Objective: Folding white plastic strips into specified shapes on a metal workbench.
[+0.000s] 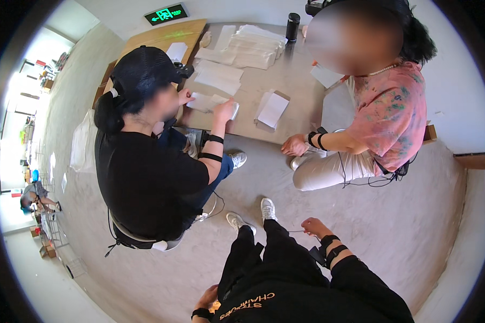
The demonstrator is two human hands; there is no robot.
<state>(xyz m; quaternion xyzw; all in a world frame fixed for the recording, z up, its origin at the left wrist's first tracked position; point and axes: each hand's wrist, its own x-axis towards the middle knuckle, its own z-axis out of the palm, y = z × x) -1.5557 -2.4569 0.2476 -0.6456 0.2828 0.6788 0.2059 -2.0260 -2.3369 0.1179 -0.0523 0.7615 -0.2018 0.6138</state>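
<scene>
My right hand hangs over the floor to the right of my legs, its fingers loosely bent and no object visible in them. A thin cable runs close by its fingertips. Beside my left hip is my left hand, its fingers mostly hidden; something small and orange shows next to it. Both my wrists wear black straps. Across from me, a seated person in black has both hands on white paper sheets at the table.
Another person in a pink patterned shirt sits at the table's right. White sheet stacks, a smaller stack and a black bottle stand on the table. Cables trail by both seats. Far left, someone bends near wire racks.
</scene>
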